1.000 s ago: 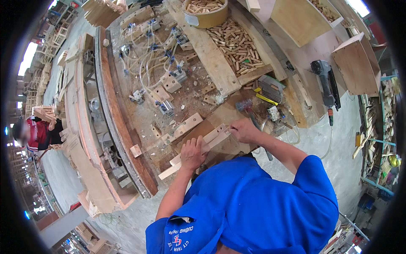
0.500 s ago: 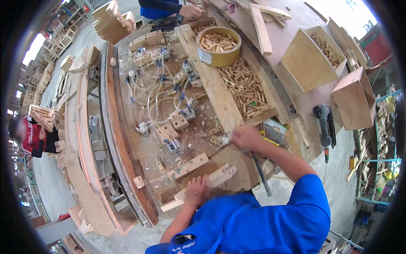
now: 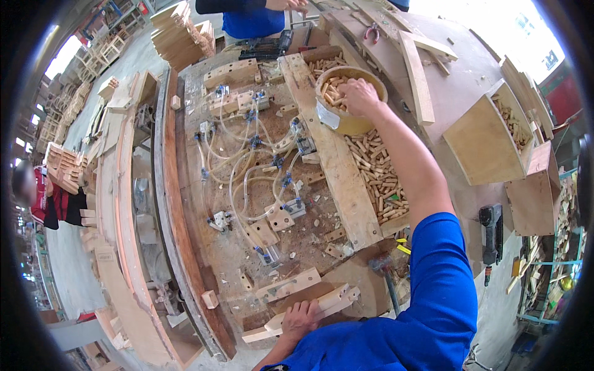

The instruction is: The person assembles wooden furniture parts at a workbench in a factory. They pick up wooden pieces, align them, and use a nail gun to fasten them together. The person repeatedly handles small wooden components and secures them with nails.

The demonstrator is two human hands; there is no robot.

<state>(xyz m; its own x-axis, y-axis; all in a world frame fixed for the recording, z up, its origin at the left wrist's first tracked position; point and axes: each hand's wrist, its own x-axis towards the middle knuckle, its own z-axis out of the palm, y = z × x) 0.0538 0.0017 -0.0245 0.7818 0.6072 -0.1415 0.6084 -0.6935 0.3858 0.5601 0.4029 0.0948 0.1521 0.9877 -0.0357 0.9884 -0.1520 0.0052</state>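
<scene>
My left hand [image 3: 300, 318] is closed over a pair of pale wooden bars [image 3: 337, 301] lying at an angle near the bench's front edge. Holes show at the bars' right end. My right arm stretches far across the bench, and my right hand [image 3: 360, 97] is inside a round yellowish tub [image 3: 352, 125] of short wooden dowels [image 3: 332, 93]. Its fingers bend down onto the dowels; the fingertips are hidden, so a grip cannot be made out. Beside my right upper arm lies a hammer [image 3: 390, 285] with a dark handle.
Loose dowels [image 3: 374, 173] fill a trough behind a wide plank [image 3: 331, 151]. Clear tubes with blue fittings [image 3: 255, 142] spread over the bench's middle. A drilled block [image 3: 288, 285] lies beyond the bars. Right stand a wooden box [image 3: 489, 145] and a nail gun [image 3: 490, 235]. Another person's hand [image 3: 286, 5] shows at the far edge.
My right hand has moved from near the hammer, far across into the tub of dowels. My left hand stays on the bars. The whole view has shifted slightly.
</scene>
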